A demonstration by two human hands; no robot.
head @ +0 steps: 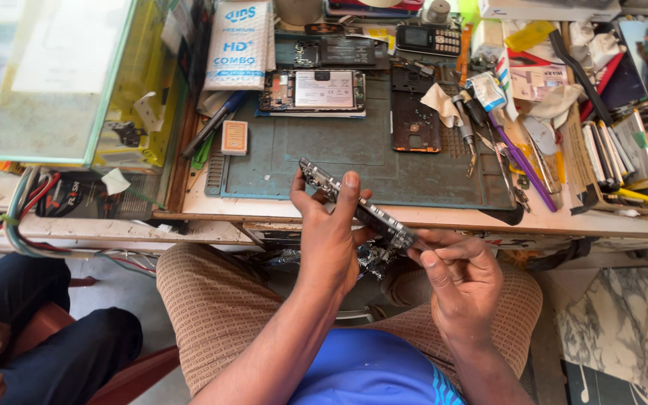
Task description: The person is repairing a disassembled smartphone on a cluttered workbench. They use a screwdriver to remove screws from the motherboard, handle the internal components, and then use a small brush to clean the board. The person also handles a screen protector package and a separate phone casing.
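Both hands grip an opened phone frame (354, 206): left hand (329, 240) clasping, right hand (459, 277) pinching its 4 o'clock end; back cover (415, 112) lies off at 12 o'clock on the bench (429, 214).

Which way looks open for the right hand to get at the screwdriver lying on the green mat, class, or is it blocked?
Probably yes, but not at once. The right hand is pinching the phone frame along with the left hand. The screwdriver lies uncovered on the green mat ahead, nothing between.
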